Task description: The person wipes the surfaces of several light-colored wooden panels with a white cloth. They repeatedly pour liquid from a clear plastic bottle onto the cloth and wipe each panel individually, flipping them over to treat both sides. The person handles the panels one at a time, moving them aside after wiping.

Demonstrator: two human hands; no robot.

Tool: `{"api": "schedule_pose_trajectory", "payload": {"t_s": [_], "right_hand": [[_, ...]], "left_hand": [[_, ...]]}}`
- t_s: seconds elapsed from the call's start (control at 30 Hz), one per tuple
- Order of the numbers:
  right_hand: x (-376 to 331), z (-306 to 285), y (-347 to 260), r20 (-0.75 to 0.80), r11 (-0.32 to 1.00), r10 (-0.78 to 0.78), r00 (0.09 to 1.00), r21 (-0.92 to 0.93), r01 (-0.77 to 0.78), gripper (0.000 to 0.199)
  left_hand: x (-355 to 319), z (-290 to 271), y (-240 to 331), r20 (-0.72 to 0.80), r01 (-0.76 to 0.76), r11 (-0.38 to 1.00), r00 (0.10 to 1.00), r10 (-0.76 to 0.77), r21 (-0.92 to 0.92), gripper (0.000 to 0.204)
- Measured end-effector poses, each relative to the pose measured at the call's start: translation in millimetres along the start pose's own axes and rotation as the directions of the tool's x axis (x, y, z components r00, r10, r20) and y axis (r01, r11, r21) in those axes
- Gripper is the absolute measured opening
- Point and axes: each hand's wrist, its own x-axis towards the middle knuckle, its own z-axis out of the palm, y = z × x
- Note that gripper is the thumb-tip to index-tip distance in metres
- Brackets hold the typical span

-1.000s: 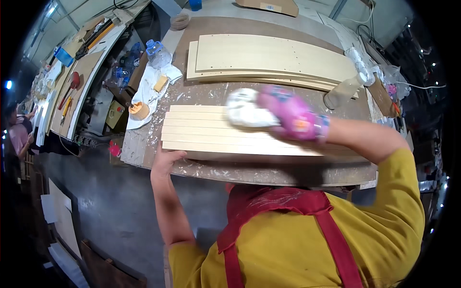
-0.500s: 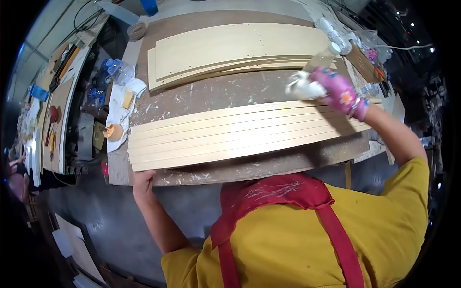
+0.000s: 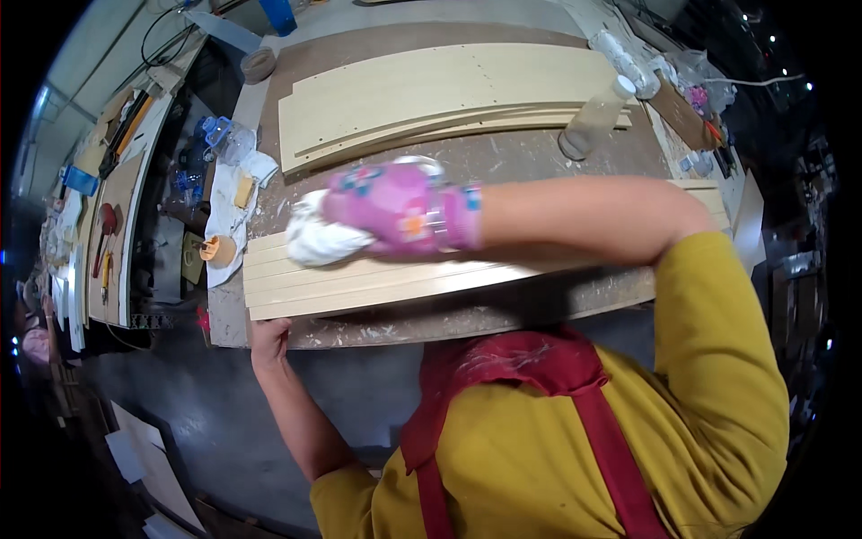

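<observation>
Strips (image 3: pixel 386 283) of pale wood lie side by side along the tabletop (image 3: pixel 503 153) edge at 6 o'clock, right hand (image 3: pixel 395 208) in a pink glove closed around a white rag (image 3: pixel 323 241) at their 9 o'clock end, left hand (image 3: pixel 269 340) gripping the tabletop rim, so a hard wipe could probably skid the loose strips apart.

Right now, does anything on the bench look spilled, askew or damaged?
Nothing is spilled or broken. The bench top is flecked with dried white spots along its near edge. The strips lie flush, under the gloved right hand and its white cloth.
</observation>
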Motion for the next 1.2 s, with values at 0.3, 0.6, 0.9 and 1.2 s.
{"api": "schedule_pose_trajectory", "payload": {"t_s": [0.3,0.6,0.9,1.2], "right_hand": [[-89.8,-69.9,-15.6,0.036,0.938,0.311,0.95,-0.176,-0.3,0.031],[-122.1,-87.3,-7.1,0.059,0.95,0.276,0.959,-0.168,-0.263,0.045],[-11.0,-23.2,-17.4,0.061,0.944,0.33,0.942,-0.047,-0.328,0.033],[-165.7,-148.1,24.1,0.041,0.811,0.434,0.9,0.417,-0.41,0.046]], "left_hand": [[6.0,-1.2,-11.0,-0.041,-0.037,0.999,0.999,0.036,-0.033,0.084],[0.3,-13.5,-12.2,0.026,-0.088,0.996,0.996,0.087,0.016,0.086],[5.7,-17.9,-18.3,0.018,-0.077,0.996,0.997,0.078,-0.043,0.084],[2.6,-30.2,-24.7,0.027,-0.083,0.995,0.996,0.085,-0.046,0.085]]}}
